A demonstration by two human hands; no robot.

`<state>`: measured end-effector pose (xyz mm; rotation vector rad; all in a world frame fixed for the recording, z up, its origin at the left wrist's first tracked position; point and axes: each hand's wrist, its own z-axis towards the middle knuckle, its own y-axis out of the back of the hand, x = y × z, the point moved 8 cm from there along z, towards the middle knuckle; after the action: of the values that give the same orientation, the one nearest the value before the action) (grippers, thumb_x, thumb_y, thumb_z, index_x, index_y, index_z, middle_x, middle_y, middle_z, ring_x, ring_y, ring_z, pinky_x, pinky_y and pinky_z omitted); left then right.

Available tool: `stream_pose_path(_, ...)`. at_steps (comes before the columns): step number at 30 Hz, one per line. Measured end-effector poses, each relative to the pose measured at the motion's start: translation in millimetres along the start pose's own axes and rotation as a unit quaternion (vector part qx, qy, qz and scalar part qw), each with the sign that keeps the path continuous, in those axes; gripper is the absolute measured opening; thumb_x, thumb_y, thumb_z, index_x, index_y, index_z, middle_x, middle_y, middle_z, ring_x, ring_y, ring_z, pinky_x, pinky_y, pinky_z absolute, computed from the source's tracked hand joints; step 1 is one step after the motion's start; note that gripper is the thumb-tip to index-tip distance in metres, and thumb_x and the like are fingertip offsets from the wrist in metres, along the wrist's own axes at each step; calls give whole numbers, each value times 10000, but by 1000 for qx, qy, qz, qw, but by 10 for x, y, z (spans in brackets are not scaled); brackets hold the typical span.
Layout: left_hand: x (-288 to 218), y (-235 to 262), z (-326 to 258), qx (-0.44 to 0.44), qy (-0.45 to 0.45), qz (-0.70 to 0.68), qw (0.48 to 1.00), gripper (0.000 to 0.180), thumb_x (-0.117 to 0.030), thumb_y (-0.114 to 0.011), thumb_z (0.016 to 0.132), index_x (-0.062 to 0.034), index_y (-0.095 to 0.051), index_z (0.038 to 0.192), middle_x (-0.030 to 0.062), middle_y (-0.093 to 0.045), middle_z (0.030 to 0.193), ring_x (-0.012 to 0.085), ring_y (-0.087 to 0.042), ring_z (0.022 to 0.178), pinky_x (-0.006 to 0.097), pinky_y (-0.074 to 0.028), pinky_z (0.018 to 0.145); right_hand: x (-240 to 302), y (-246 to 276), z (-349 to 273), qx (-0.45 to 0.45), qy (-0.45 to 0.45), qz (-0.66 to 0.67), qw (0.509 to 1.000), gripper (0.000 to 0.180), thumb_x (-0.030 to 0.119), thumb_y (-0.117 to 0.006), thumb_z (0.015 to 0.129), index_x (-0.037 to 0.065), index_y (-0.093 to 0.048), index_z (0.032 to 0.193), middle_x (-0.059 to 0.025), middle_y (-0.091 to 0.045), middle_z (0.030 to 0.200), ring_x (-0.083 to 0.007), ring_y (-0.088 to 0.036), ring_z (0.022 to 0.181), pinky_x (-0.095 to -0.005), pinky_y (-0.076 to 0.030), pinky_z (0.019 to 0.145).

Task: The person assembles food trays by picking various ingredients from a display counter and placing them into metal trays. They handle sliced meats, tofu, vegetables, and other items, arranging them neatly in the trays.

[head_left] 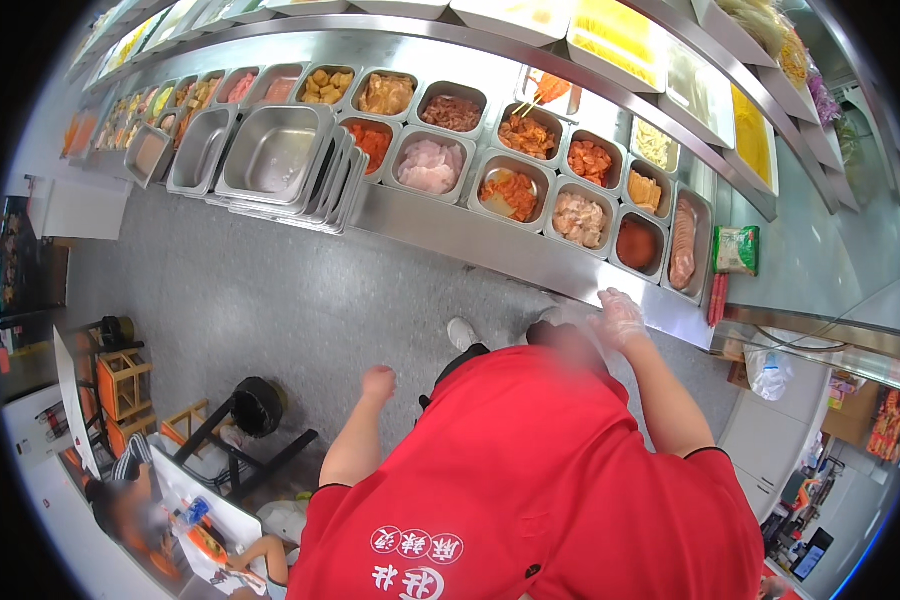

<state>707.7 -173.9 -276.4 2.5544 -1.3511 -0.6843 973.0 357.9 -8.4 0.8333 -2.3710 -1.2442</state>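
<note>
My left hand [378,382] hangs bare over the grey floor, well away from the counter. Its fingers look curled in, and nothing shows in them. A clear plastic glove covers my right hand [621,318], which is at the counter's front edge [530,255] with its fingers out and nothing visible in them. Nearest to that hand is a steel pan of reddish-brown contents [637,244]. Beside it stand a pan of pale meat pieces [580,220] and a long pan with a pinkish meat roll [682,240].
Stacked empty steel pans [275,155] jut over the counter front at left. A green-and-white packet [736,250] lies at the right end. Raised shelves hold white trays [618,45]. Behind me at lower left are a black stool [258,407] and people seated at a white table [220,510].
</note>
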Motion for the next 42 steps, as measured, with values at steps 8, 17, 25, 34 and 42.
stream_pose_path(8, 194, -100, 92, -15, 0, -12, 1000, 301, -111, -639, 910, -37, -730, 1187, 114, -735, 921, 235, -714, 715, 401, -572, 555, 180, 200, 181, 5, 9, -31, 999, 528, 371, -757, 924, 43, -667, 1328, -166, -635, 1417, -359, -579, 1355, -497, -474, 1145)
stream_pose_path(17, 127, -157, -122, -25, -8, -61, 998, 240, -88, -609, 897, 2, -751, 1069, 120, -685, 767, 223, -666, 600, 381, -541, 488, 88, 697, 809, -17, 56, -35, 998, 469, 357, -726, 899, 37, -693, 1240, -169, -694, 1308, -375, -630, 1290, -516, -513, 1066)
stream_pose_path(25, -396, -290, -462, -54, -28, -55, 997, 284, -76, -619, 902, -4, -760, 1138, 135, -726, 820, 231, -687, 601, 384, -547, 498, 129, 870, 1286, -30, 125, 24, 991, 395, 316, -687, 900, 31, -693, 1173, -198, -696, 1258, -396, -642, 1254, -500, -515, 1060)
stream_pose_path(34, -1269, -363, -721, -75, -6, -41, 996, 346, -105, -661, 915, 4, -743, 1233, 123, -748, 918, 207, -722, 734, 354, -585, 599, 25, 1014, 1874, 0, 110, 70, 991, 480, 369, -629, 953, 28, -648, 1291, -238, -683, 1290, -404, -639, 1267, -489, -499, 1095)
stream_pose_path(42, -1648, -428, -1088, -80, -24, -29, 996, 320, -103, -685, 924, 15, -728, 1218, 105, -746, 946, 192, -716, 763, 353, -588, 627, -559, 1188, 2463, -52, 36, 86, 994, 307, 273, -640, 979, 60, -732, 1180, -197, -670, 1307, -361, -634, 1288, -479, -531, 1075)
